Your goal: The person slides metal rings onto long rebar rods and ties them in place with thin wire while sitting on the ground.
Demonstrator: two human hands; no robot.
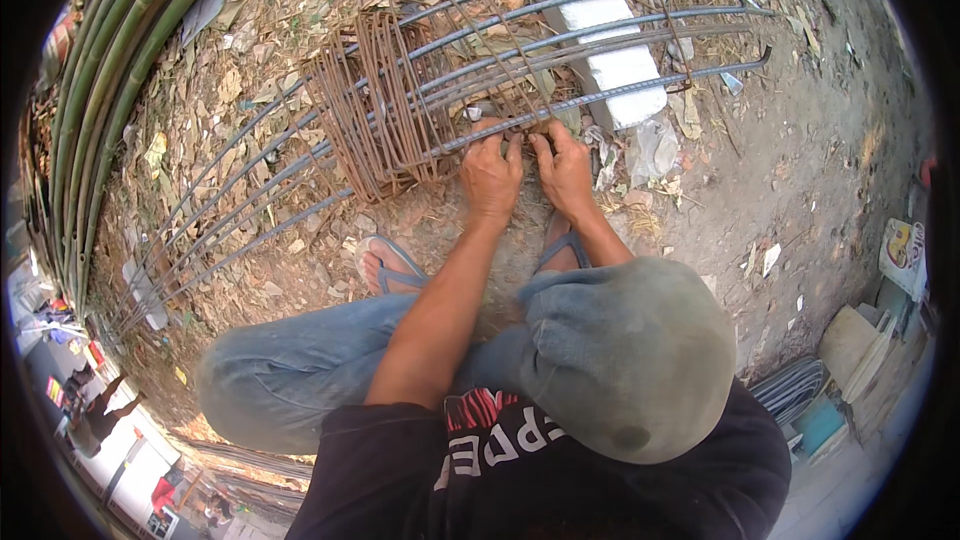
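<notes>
A cage of long ribbed steel rebars [625, 93] runs across the ground in front of me. Rusty square stirrups [345, 125] are bunched around the bars left of my hands, and a few more stand spaced out to the right. Against the nearest bar, my left hand [492, 175] has its fingers curled and closed. Just to its right, my right hand [566, 168] is closed too, thumb and fingers pinched below the same bar. Whatever lies between the fingers is too small to make out. A white block [610, 50] sits under the bars, right of my hands.
Green bamboo poles [120, 70] lie at the far left. A smaller pale block [145, 295] is by the bars' left ends. Crumpled clear plastic [653, 150] lies near the white block. Dry leaves cover the soil. Coiled material [790, 390] and boards [850, 350] stand at the lower right.
</notes>
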